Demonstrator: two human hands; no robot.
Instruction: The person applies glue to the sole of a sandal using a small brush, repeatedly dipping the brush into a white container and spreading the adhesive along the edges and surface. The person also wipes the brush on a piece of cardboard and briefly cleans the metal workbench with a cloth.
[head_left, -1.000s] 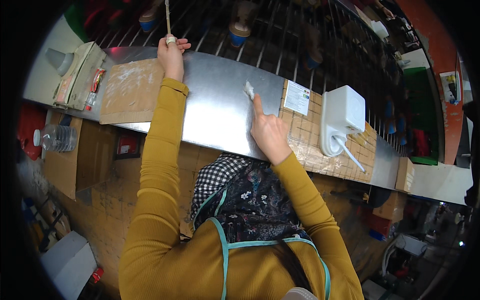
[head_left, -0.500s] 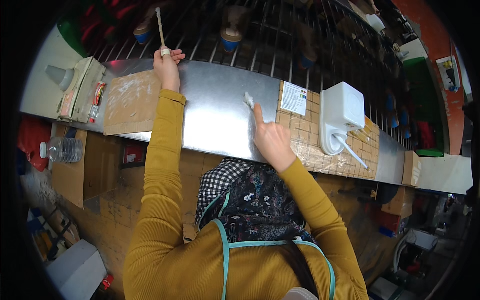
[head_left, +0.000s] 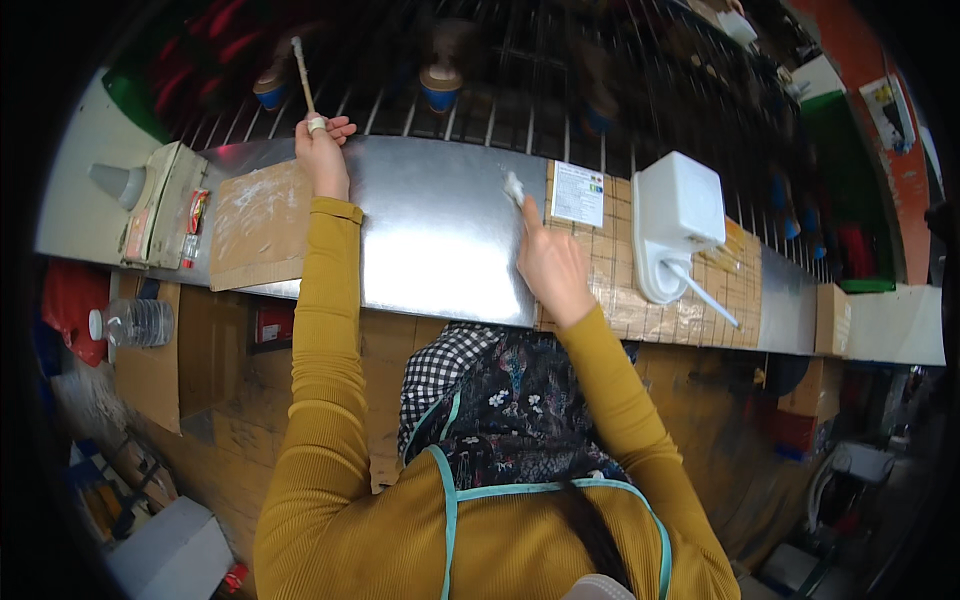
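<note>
My left hand [head_left: 325, 150] is raised at the bench's far edge, its thumb closed on a slim stick [head_left: 303, 75] with a white-coated tip. A pale wrap [head_left: 317, 124] shows at that thumb; the other fingers are partly spread. My right hand [head_left: 557, 262] is over the bare metal benchtop [head_left: 430, 235], index finger stretched forward and the other fingers curled under. Just beyond the fingertip is a small white fluffy-looking lump [head_left: 514, 187], apparently carried by this hand. What lies under the curled fingers is hidden.
Beyond the bench runs a rack of metal rods [head_left: 500, 125] with blurred blue-and-tan items [head_left: 440, 88]. A smeared cardboard sheet [head_left: 255, 225] lies left. To the right, a white box-shaped container [head_left: 682, 205] with a white handle sits on taped cardboard [head_left: 600, 285] beside a printed card [head_left: 577, 195].
My right hand and the white lump have shifted slightly right and away from me. My left hand with the stick appears a little lower and further left as the view shifts.
</note>
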